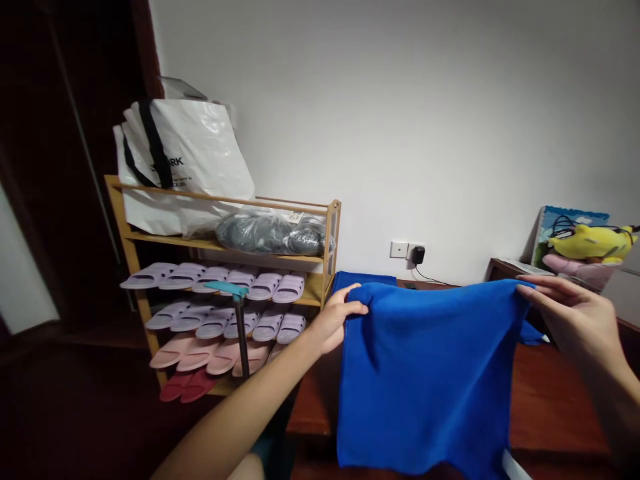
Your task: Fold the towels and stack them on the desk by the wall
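A blue cloth (430,373), like a towel, hangs between my two hands with its top edge stretched nearly level. My left hand (336,320) pinches the upper left corner, thumb on the near side. At the upper right corner, my right hand (575,313) grips the cloth between thumb and fingers. A white tag (515,465) shows at the cloth's lower right. Behind it, another folded blue cloth (367,277) lies on the reddish-brown wooden table (560,400). Part of a further blue cloth (531,333) shows under my right hand.
On the left stands a wooden shoe rack (327,267) with rows of slippers (220,323), a white bag (195,147) and plastic-wrapped grey items (270,232). A teal-topped pole (241,327) stands before it. A black plug adapter (418,255) sits in the wall socket. A yellow plush toy (593,241) rests back right.
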`<state>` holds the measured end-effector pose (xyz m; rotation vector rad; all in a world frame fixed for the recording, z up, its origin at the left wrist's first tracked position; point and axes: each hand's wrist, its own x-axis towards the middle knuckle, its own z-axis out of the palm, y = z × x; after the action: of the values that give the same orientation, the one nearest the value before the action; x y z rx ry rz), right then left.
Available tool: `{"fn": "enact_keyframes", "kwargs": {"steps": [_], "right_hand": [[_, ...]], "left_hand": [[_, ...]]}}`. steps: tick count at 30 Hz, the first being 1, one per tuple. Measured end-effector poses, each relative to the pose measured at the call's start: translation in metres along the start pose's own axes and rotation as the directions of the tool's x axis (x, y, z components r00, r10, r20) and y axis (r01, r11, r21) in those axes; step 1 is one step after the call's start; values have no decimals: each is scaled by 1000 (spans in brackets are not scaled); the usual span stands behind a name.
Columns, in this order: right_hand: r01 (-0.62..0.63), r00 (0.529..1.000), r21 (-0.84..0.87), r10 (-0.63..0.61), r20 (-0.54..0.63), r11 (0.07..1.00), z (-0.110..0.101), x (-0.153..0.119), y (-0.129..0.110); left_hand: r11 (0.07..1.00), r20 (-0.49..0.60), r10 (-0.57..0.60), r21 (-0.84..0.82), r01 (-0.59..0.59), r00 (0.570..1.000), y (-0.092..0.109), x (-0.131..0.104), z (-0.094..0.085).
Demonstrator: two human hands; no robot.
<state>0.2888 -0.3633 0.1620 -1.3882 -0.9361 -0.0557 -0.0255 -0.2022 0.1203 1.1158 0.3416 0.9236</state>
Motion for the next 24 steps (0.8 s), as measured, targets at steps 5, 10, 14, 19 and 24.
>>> {"fn": "enact_keyframes", "kwargs": {"steps": [5,10,14,19,24], "right_hand": [[-75,996,57,73,45,996,4,-9,-4],[-83,994,38,80,71,996,8,-21,-20],[-61,995,-17,62,72,998,11,-25,-23],[-74,996,-17,74,49,997,12,-25,-15],[-62,998,-37,62,3,997,9,-32,-17]], "left_hand": [[958,65,156,234,-167,986,27,-8,-11],[827,96,179,525,-203,979,42,-18,-15],[830,109,44,549,-98,993,51,-26,-18],[896,56,38,440,-59,998,58,-34,-21],[821,207,119,530,-213,971,73,-43,-18]]}}
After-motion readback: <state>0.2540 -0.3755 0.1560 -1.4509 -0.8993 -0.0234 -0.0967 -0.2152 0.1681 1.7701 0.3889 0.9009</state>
